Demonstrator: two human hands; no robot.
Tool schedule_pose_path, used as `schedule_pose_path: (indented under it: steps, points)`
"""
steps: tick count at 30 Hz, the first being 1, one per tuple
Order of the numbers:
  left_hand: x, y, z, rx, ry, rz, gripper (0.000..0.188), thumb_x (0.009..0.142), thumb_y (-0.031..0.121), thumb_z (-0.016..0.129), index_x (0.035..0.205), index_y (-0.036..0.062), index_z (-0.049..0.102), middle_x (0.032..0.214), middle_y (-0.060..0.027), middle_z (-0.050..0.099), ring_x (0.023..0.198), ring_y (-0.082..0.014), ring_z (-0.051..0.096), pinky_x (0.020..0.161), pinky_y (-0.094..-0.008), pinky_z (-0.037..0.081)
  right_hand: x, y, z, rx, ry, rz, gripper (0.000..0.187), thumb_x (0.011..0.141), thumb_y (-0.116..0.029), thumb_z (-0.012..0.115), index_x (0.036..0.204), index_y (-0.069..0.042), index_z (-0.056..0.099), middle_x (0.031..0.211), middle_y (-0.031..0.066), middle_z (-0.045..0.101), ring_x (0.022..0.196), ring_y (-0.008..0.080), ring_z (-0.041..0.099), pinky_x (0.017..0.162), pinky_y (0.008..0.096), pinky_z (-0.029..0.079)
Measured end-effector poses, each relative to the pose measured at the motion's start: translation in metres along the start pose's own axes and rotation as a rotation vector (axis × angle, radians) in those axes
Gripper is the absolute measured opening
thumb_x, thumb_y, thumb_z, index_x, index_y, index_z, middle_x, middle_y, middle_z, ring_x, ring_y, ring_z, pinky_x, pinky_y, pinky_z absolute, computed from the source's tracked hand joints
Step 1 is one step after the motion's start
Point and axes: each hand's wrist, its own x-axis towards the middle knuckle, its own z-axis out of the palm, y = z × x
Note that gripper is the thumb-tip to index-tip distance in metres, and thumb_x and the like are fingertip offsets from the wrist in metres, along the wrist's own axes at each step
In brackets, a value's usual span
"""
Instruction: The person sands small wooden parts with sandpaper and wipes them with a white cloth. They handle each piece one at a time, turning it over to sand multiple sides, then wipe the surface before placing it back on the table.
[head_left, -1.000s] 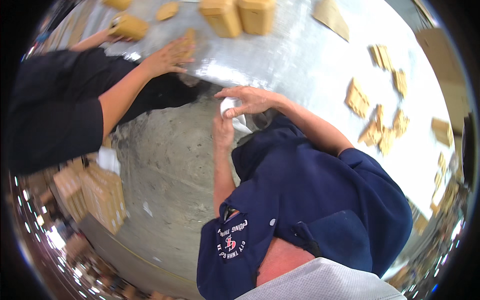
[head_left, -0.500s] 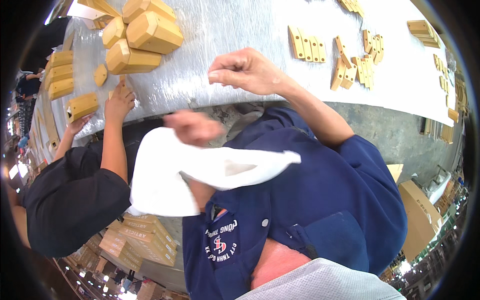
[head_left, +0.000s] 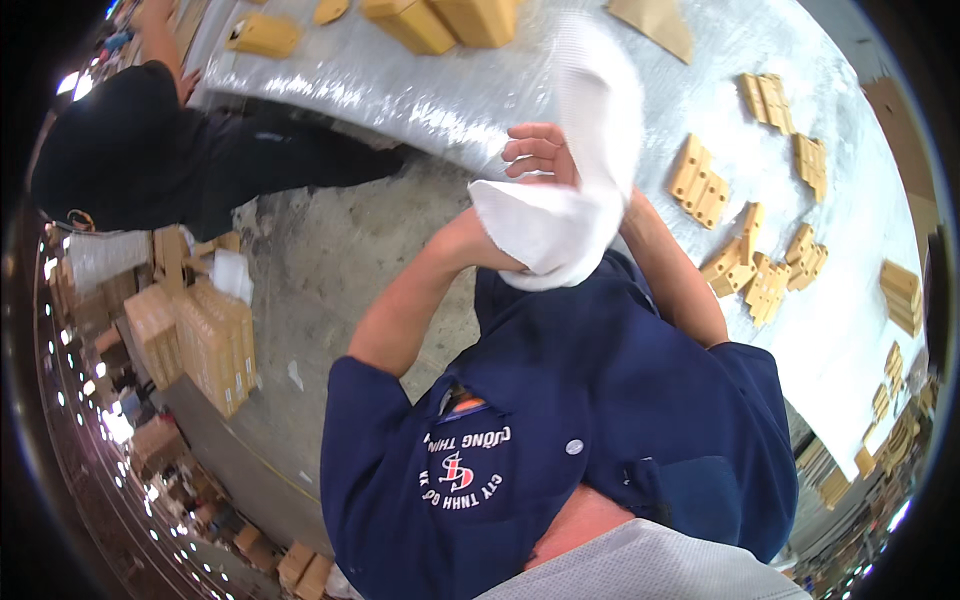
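A white cloth (head_left: 560,245) hangs folded in front of both my hands, its upper end reaching over the table. My left wrist (head_left: 475,240) goes in under the lower fold, which hides the left hand. From the right, my other forearm passes behind the cloth. The fingers beyond it look like those of my right hand (head_left: 535,152), loosely bent and apart, with nothing visible in them; the thumb is hidden. Small drilled wooden pieces (head_left: 698,182) lie in groups to the right on the film-covered table (head_left: 440,105).
Larger wooden blocks (head_left: 410,25) stand at the table's far left, near a person in black (head_left: 120,150). A brown flat piece (head_left: 655,25) lies at the far edge of view. Stacked cardboard boxes (head_left: 205,340) are on the floor to the left.
The view has turned, so the table groups and the other person appear shifted. The cloth has moved from around my left wrist to cover the left hand, and my hands have come together.
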Motion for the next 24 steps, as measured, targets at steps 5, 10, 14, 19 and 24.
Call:
schedule_pose_path:
  steps: [5, 10, 14, 19, 24]
  points:
    - [0.022, -0.005, 0.069, -1.471, -0.359, 0.117, 0.063, 0.087, 0.033, 0.071, 0.131, -0.0062, 0.050, 0.094, -0.0217, 0.065, 0.066, -0.0175, 0.064, 0.058, -0.0283, 0.052, -0.055, -0.030, -0.010, -0.094, 0.046, -0.094, 0.080, 0.094, -0.071, 0.026, 0.130, -0.006, 0.055, 0.114, 0.0108, 0.063, 0.103, 0.0247, 0.060, 0.093, 0.0417, 0.048]
    - [0.033, -0.025, 0.132, -1.259, -0.459, -0.246, 0.027, 0.087, 0.008, 0.060, 0.110, -0.0056, 0.066, 0.080, -0.0104, 0.065, 0.060, -0.0102, 0.054, 0.052, -0.0225, 0.043, -0.108, 0.039, -0.020, -0.576, 0.410, -0.067, 0.044, 0.098, -0.043, 0.050, 0.117, -0.005, 0.063, 0.102, 0.0139, 0.066, 0.090, 0.0269, 0.063, 0.081, 0.0379, 0.050]
    - [0.062, -0.013, 0.141, -0.753, -0.331, -0.583, 0.021, 0.087, 0.006, 0.064, 0.105, -0.0054, 0.065, 0.090, -0.0095, 0.066, 0.072, -0.0139, 0.060, 0.067, -0.0265, 0.048, -0.126, 0.030, -0.052, -0.795, 0.846, 0.031, 0.038, 0.093, -0.033, 0.056, 0.116, -0.004, 0.061, 0.108, 0.0175, 0.065, 0.097, 0.0331, 0.064, 0.083, 0.0399, 0.051]
    - [0.094, 0.011, 0.178, -0.758, -0.188, -0.479, 0.027, 0.087, 0.007, 0.067, 0.111, -0.0038, 0.060, 0.100, -0.0095, 0.065, 0.079, -0.0150, 0.063, 0.070, -0.0281, 0.051, -0.129, 0.008, -0.055, -1.070, 0.978, -0.136, 0.038, 0.093, -0.035, 0.056, 0.121, -0.009, 0.060, 0.116, 0.0112, 0.062, 0.103, 0.0302, 0.062, 0.087, 0.0415, 0.050]
    - [0.108, 0.000, 0.167, -0.706, -0.105, -0.478, 0.013, 0.090, 0.004, 0.061, 0.100, -0.0042, 0.063, 0.079, -0.0074, 0.065, 0.068, -0.0126, 0.061, 0.062, -0.0265, 0.050, -0.150, -0.002, -0.099, -0.961, 1.141, -0.113, 0.038, 0.090, -0.038, 0.058, 0.117, -0.011, 0.062, 0.110, 0.0128, 0.064, 0.104, 0.0290, 0.062, 0.086, 0.0427, 0.050]
